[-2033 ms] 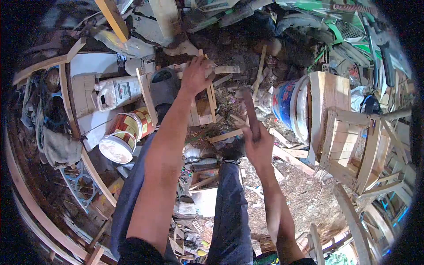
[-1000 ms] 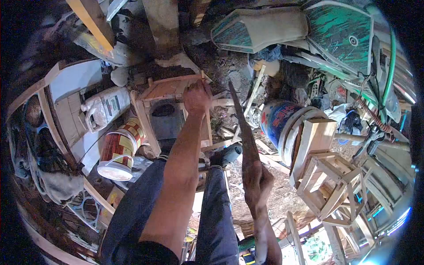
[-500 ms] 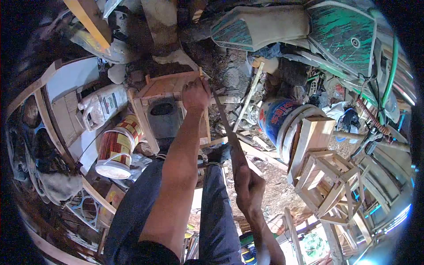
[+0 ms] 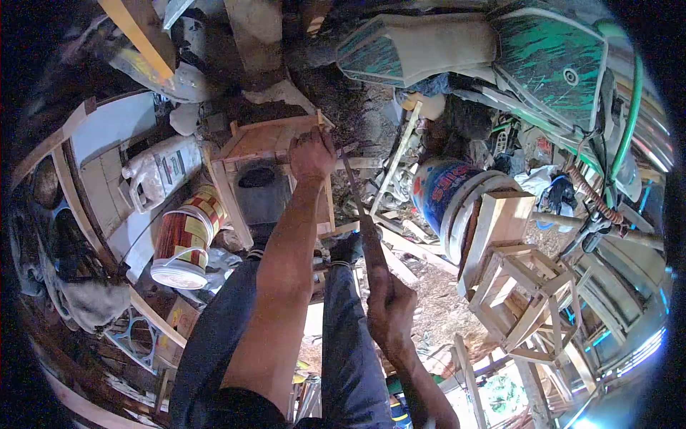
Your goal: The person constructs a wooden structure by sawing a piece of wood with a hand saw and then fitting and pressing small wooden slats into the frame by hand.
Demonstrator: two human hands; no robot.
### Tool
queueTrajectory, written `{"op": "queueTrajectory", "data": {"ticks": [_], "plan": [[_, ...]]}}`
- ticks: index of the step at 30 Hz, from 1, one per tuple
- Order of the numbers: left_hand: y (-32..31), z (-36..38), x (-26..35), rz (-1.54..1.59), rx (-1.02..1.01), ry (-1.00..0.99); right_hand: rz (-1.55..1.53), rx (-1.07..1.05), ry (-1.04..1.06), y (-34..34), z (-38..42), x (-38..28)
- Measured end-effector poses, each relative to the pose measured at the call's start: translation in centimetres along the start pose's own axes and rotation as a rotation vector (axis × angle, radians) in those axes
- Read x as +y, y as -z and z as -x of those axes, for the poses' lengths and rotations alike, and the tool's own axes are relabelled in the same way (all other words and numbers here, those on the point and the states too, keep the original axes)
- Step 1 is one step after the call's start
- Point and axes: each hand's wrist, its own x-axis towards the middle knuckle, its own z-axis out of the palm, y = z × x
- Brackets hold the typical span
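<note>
Gripping a long tapered tool (image 4: 369, 239) in the right hand (image 4: 391, 307), with fingers wrapped round its near end! Holding its tip close beside the left hand (image 4: 312, 154), up at a corner of the wooden frame (image 4: 268, 136) with bent fingers; can't tell if clutching it.

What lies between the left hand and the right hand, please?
In the head view, a long, narrow tool stretches from the right hand toward the left hand, with a dark shoe showing beside it.

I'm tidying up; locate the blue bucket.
In the head view, the blue bucket is right of centre, above and right of the right hand, beside a pale wooden block.
</note>
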Motion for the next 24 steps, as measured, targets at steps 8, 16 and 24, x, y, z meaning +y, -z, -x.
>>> {"op": "queueTrajectory", "data": {"ticks": [8,16,24], "plan": [[-1.3,0.4,-0.7,-0.014,0.121,-0.084,-0.036,0.046,0.041,-1.4,-3.3,-0.4],[-1.5,-0.6,-1.1,0.011,-0.072,0.032,0.218,0.157,0.001,-11.1,-10.5,0.8],[-2.3,0.3,-0.9,0.056,-0.169,0.113,-0.269,-0.102,0.044,-4.6,-13.8,8.3]]}}
